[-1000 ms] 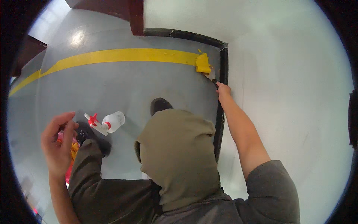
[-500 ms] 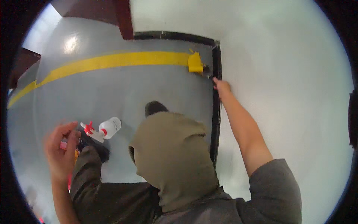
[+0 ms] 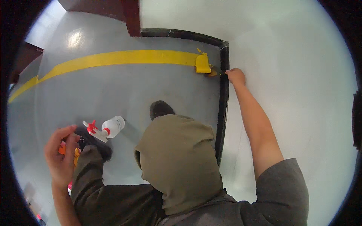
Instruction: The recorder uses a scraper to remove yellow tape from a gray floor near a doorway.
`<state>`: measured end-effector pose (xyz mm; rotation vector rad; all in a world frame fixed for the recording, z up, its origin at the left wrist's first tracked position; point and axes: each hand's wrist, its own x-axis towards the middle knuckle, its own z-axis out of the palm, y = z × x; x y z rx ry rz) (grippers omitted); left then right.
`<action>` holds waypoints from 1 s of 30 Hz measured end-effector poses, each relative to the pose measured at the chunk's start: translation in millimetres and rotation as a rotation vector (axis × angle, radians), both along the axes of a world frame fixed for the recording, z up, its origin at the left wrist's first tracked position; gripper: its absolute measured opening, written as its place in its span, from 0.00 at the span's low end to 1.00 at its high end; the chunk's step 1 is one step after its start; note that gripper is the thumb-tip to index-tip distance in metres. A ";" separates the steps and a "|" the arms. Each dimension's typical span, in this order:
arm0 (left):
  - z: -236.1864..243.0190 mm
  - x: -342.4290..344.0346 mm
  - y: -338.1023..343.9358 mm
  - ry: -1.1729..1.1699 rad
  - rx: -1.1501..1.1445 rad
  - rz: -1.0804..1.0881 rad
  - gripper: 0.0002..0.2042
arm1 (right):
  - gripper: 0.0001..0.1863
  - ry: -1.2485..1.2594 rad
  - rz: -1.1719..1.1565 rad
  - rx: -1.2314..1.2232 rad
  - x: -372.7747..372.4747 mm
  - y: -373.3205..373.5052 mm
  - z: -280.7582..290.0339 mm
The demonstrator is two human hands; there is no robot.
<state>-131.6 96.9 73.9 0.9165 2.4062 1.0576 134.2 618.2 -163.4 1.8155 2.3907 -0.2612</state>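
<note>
A yellow floor tape strip [image 3: 132, 57] crosses the grey floor, its right end peeled up into a curled flap [image 3: 202, 64]. My right hand [image 3: 236, 76] is closed around a thin, dark scraper-like tool [image 3: 222, 72] beside the black baseboard. The tool points left at the flap; its blade is hard to make out. My left hand [image 3: 60, 152], raised at the lower left, has loosely bent fingers apart and holds nothing visible. A white spray bottle [image 3: 114, 126] with a red and white trigger is on the floor, right of that hand.
A black baseboard [image 3: 224, 101] runs along the white wall [image 3: 294, 94] at my right and turns a corner at the back. A dark red door frame [image 3: 132, 19] stands behind. My dark shoes [image 3: 161, 109] and several orange items [image 3: 77, 154] are low at left and centre.
My right hand has moved away from me along the baseboard, and the tool has swung more sideways. A brownish patch shows beside the flap. My left hand stays nearly in place.
</note>
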 end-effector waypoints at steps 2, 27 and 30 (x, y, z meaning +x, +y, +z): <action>-1.9 -1.1 1.6 0.000 0.034 0.000 0.07 | 0.21 0.099 -0.126 -0.011 -6.6 -8.2 -14.5; 6.9 13.7 15.3 -0.021 0.004 -0.025 0.08 | 0.20 0.617 -0.631 -0.785 21.4 -87.6 -52.4; 6.5 12.1 8.3 0.093 -0.053 -0.132 0.08 | 0.18 0.724 -0.657 -0.714 20.4 -93.4 -61.1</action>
